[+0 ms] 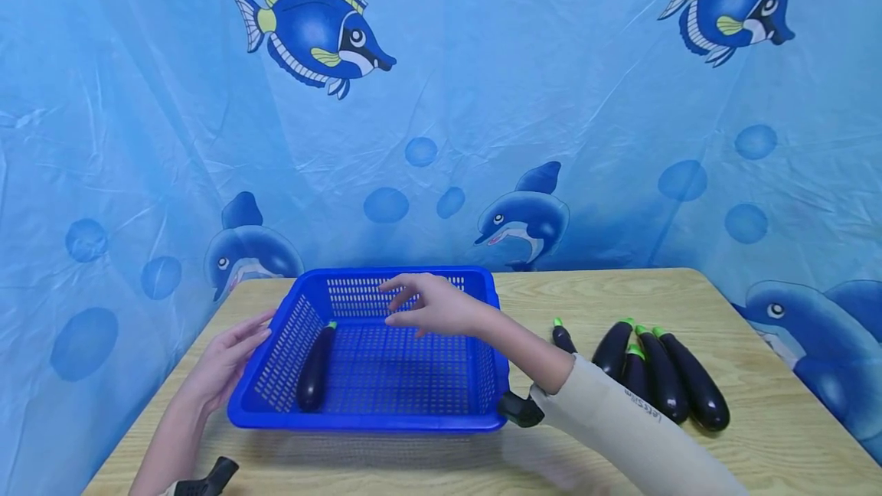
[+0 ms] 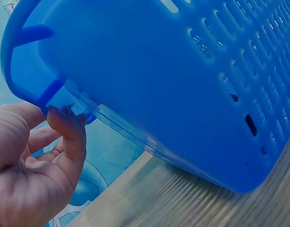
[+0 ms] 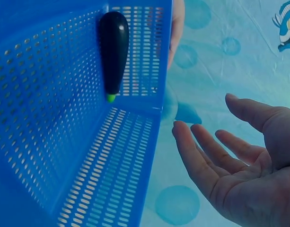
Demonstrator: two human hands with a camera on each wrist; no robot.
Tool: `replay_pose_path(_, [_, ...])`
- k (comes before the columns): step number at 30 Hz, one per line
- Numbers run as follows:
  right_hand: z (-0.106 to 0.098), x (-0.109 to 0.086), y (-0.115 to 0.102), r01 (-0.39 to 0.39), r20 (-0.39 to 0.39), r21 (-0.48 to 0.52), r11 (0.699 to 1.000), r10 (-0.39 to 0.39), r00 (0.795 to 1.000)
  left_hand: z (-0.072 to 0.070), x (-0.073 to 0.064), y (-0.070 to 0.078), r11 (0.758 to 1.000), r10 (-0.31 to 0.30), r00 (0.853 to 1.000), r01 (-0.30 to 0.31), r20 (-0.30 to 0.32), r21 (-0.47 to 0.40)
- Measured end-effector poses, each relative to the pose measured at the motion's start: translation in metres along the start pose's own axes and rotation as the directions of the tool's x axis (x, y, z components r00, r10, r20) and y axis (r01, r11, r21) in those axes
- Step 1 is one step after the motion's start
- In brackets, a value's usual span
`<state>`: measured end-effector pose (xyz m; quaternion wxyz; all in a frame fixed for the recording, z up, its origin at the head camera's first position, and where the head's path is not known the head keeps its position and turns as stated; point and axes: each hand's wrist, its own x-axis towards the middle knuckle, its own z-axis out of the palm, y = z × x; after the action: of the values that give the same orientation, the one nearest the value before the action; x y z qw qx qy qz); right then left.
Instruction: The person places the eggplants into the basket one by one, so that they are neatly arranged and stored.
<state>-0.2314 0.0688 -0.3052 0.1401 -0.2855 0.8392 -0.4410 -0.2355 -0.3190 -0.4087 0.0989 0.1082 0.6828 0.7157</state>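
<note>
A blue plastic basket [image 1: 413,425] with slotted sides stands on the table. Inside it, along the left wall, lies one dark purple eggplant [image 1: 316,370] with a green stem end, also visible in the right wrist view [image 3: 114,52]. My left hand [image 1: 223,362] grips the basket's left rim, and the left wrist view shows fingers [image 2: 69,132] curled at the rim's edge. Above the basket's inside, right of that eggplant, my right hand [image 1: 436,306] hovers with fingers spread and loosely bent. Nothing is between its fingers in the right wrist view [image 3: 239,165].
Right of the basket, several eggplants [image 1: 696,381] lie side by side on the wooden table [image 1: 779,404]. Another eggplant [image 1: 563,337] is partly covered by the right forearm. A blue sheet [image 1: 441,98] printed with fish and dolphins hangs behind the table.
</note>
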Motion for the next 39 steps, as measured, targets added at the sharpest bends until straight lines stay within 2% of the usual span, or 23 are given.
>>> replay_pose_path(7, [-0.006,-0.01,0.003,0.002,-0.016,-0.001,1.0,-0.002,1.0,-0.001,0.0,0.001,1.0,-0.011,1.0,0.011,-0.005,0.021])
replay_pose_path(12, [-0.01,-0.019,0.007,0.033,-0.033,-0.014,0.999,-0.033,0.999,-0.001,0.0,0.002,1.0,-0.011,1.0,0.011,-0.005,0.023])
replay_pose_path(24, [-0.016,-0.04,0.023,0.102,-0.109,-0.045,0.994,-0.106,0.988,0.001,0.0,0.003,0.996,-0.019,0.999,0.023,-0.038,0.091])
replay_pose_path(32, [-0.016,-0.056,0.028,0.099,-0.167,-0.113,0.989,-0.117,0.979,0.0,-0.001,0.002,0.997,-0.008,1.0,0.01,-0.029,0.075])
replay_pose_path(39, [-0.021,-0.072,0.032,0.07,-0.235,-0.11,0.992,-0.094,0.967,0.0,0.0,0.001,0.997,0.008,1.0,-0.007,-0.018,0.075])
